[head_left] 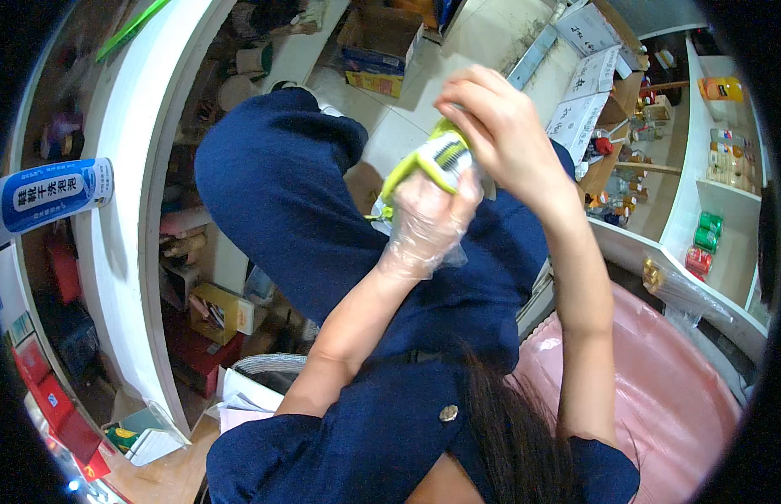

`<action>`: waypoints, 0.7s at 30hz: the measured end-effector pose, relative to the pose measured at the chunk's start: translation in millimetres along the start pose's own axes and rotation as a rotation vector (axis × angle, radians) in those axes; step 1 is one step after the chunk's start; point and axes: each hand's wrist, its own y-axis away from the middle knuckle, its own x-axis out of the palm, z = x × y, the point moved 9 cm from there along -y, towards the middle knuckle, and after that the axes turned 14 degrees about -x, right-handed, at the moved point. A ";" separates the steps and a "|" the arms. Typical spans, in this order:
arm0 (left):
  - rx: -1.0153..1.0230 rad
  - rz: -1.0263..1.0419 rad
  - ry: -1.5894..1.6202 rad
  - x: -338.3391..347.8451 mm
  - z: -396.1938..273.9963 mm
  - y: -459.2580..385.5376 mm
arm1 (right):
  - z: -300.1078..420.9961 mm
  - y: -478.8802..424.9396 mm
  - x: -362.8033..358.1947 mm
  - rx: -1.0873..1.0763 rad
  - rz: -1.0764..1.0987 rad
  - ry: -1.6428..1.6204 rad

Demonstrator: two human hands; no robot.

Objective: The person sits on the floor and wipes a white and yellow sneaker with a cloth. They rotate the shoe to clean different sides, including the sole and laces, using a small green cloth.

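My left hand (pixel 428 217), in a clear plastic glove, grips a lime-green and white fabric item (pixel 446 154), which looks like a shoe. Part of the item is hidden by the fingers. My bare right hand (pixel 494 116) is bent over its far end, blurred; whether it grips anything cannot be told. Both hands are above my lap in dark blue trousers (pixel 289 183). A blue and white can (pixel 56 194) bearing writing stands on the white ledge (pixel 129 252) at the left.
Shelves with bottles and drink cans (pixel 707 232) stand at the right, above a pink padded chair (pixel 642 378). Cardboard boxes (pixel 579 120) lie at the upper right, and an open carton (pixel 378 47) is on the tiled floor. Cluttered shelves and a yellow box (pixel 211 315) are at the left.
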 end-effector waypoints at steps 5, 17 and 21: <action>-0.075 -0.009 0.021 -4.8 17.6 3.5 | -9.8 8.2 10.9 0.091 0.102 -0.037; -0.099 -0.076 0.032 -17.2 20.1 3.2 | 9.7 54.3 -38.1 0.245 0.149 0.289; -0.023 -0.052 0.062 -20.0 9.3 9.0 | 4.5 53.2 -74.4 0.254 -0.081 0.236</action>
